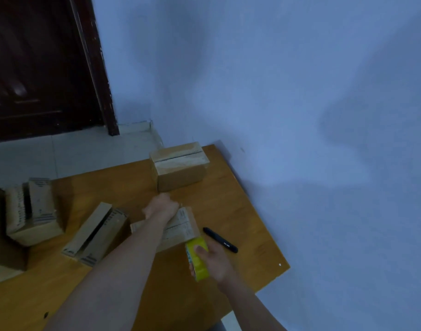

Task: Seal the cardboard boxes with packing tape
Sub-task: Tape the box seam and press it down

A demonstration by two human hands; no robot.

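A small cardboard box lies in the middle of the wooden table, partly hidden by my left forearm. My left hand rests on the box's far end, fingers curled over its edge. My right hand grips a yellow roll of packing tape at the box's near right corner. A closed box with a taped seam stands at the table's far edge. Two boxes with open top seams lie to the left, one nearer and one at the far left.
A black marker lies on the table right of the middle box. A blue wall runs along the table's right side. A dark wooden door and pale floor tiles lie beyond. Another cardboard piece sits at the left edge.
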